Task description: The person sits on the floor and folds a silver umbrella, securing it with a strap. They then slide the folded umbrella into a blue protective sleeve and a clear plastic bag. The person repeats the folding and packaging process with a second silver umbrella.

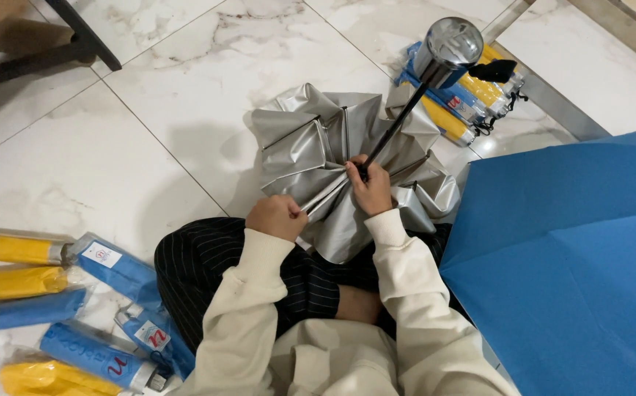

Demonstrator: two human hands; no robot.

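Umbrella [332, 158] — silver canopy half-collapsed on the marble floor [112, 147] — is being gathered: left hand [277, 216] is pinching a rib end, fingers closed. Right hand [371, 187] is gripping the shaft base; pleats likely need aligning next.

Clear-sleeved yellow and blue folded umbrellas [54, 293] are lying bottom left, showing white rectangular labels [102, 255]. More wrapped packs [464, 95] are lying top right.

silver umbrella [310, 147], collapsed, crumpled, on lap
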